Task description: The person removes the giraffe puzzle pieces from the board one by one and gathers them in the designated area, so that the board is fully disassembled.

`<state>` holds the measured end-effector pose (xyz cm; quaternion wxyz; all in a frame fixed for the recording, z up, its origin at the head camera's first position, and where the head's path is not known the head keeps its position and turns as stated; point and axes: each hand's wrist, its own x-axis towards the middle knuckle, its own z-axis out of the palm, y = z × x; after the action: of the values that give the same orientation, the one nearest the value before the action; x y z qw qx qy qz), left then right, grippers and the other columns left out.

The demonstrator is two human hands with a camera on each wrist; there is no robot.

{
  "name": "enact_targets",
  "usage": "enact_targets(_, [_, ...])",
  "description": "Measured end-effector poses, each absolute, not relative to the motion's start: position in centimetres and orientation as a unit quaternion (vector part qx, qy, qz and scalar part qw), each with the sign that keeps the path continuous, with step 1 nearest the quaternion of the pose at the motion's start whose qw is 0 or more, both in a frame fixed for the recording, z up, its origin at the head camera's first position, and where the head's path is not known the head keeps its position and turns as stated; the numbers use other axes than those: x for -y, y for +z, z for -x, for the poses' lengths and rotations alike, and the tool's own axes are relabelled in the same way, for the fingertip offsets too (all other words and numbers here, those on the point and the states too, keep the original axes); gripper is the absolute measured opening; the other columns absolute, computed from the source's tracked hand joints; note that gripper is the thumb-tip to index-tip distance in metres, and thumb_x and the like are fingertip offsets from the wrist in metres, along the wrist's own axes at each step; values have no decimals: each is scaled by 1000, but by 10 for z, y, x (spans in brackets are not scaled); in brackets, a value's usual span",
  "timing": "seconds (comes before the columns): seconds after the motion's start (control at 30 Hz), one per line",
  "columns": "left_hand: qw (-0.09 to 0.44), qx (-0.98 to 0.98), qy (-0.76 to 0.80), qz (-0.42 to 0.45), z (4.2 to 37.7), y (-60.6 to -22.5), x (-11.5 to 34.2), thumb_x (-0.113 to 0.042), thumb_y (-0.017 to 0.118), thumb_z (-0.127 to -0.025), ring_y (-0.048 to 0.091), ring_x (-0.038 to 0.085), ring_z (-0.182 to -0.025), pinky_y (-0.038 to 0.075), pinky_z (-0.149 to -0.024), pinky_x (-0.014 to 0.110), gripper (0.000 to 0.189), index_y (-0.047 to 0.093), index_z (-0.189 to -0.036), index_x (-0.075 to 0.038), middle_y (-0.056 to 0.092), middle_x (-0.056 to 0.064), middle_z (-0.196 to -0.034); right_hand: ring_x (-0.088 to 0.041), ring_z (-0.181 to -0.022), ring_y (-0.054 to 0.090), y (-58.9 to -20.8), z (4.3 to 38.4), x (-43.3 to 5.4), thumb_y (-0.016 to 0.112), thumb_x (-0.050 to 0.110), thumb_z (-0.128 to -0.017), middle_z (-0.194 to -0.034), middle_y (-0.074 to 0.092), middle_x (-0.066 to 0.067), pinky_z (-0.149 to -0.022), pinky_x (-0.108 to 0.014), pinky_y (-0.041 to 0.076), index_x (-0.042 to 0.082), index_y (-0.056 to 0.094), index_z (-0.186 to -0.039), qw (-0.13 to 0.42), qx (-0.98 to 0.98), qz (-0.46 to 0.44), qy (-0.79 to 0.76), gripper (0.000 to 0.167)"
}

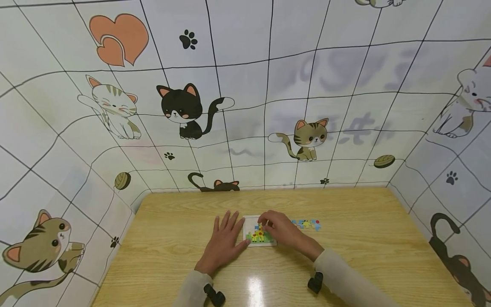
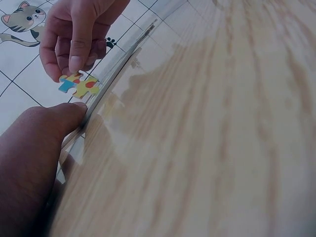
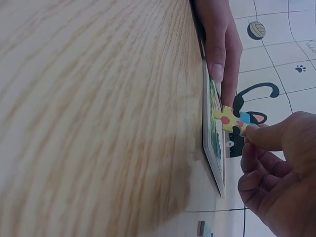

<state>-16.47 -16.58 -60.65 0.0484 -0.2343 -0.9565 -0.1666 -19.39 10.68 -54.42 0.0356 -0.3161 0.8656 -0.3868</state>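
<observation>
A small white-framed jigsaw puzzle [image 1: 251, 221] lies on the table, its lower part filled with green and yellow pieces. My left hand [image 1: 223, 244] rests flat to its left with fingers spread, the thumb at the frame's lower left corner. Over the puzzle, my right hand [image 1: 283, 230] pinches a yellow, red and blue jigsaw piece [image 3: 228, 119] between thumb and fingers. In the right wrist view this piece stands tilted close over the board. The left wrist view shows the same piece [image 2: 85, 87] just beyond my left thumb [image 2: 69, 116].
Several loose jigsaw pieces [image 1: 307, 224], blue, yellow and red, lie on the table to the right of the frame, partly behind my right hand. The wooden table [image 1: 172, 221] meets a cat-patterned wall covering [image 1: 245, 128] at its back and sides.
</observation>
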Motion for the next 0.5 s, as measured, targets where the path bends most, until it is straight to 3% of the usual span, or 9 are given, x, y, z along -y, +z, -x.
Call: enact_targets(0.5, [44,959,-161,231,164,-607,165,-74,41,-109,13,36,-170,5,-133,68,84,39,-173,-20,26,10,-182,-10,-90,67,-545,190,-109,71,4,-107,-104,75,-3,-78,-30,58,6,76,-116,35,-860,308,-406,11])
